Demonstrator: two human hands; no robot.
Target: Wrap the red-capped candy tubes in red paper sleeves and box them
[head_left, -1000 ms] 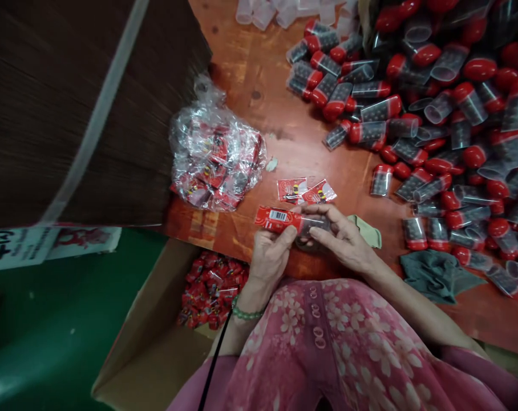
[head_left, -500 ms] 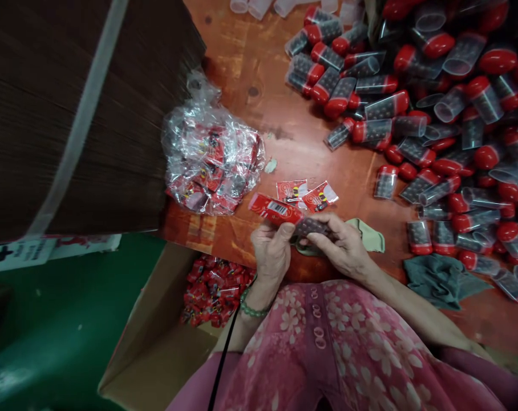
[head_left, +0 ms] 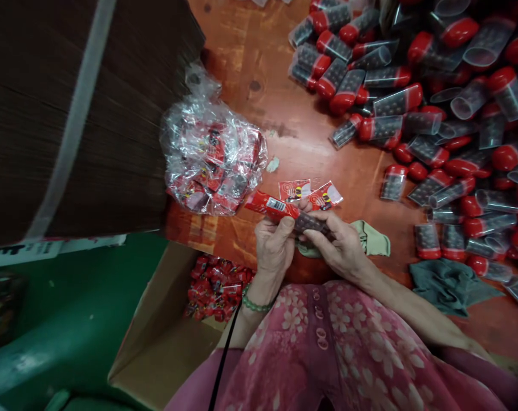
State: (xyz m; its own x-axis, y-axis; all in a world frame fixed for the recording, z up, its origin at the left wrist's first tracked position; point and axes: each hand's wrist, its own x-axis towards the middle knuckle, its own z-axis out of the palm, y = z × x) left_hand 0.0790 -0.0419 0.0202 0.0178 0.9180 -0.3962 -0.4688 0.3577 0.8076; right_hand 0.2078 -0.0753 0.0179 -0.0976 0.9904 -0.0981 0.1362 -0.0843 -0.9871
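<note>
My left hand [head_left: 274, 245] pinches a red printed wrapper [head_left: 270, 206] with a barcode, thumb on top. My right hand [head_left: 338, 248] grips a clear tube of dark beads [head_left: 312, 224] whose end sits in that wrapper. Both hands hover over the near edge of the red-brown table [head_left: 250, 74]. Two small red-and-white labels [head_left: 310, 193] lie on the table just beyond the hands. A pale green cloth [head_left: 372, 240] lies under and right of my right hand.
A big heap of red-capped clear tubes [head_left: 434, 114] covers the table's right side. A crumpled clear bag of red packets [head_left: 214, 157] lies left of the hands. A cardboard box [head_left: 165, 331] holding red wrapped pieces [head_left: 216, 285] stands below the table edge. A dark green rag [head_left: 451, 282] lies at right.
The wrapper has tilted so its left end points up-left, and the tube has slid further into it. The view has shifted slightly; both hands stay in the same spot.
</note>
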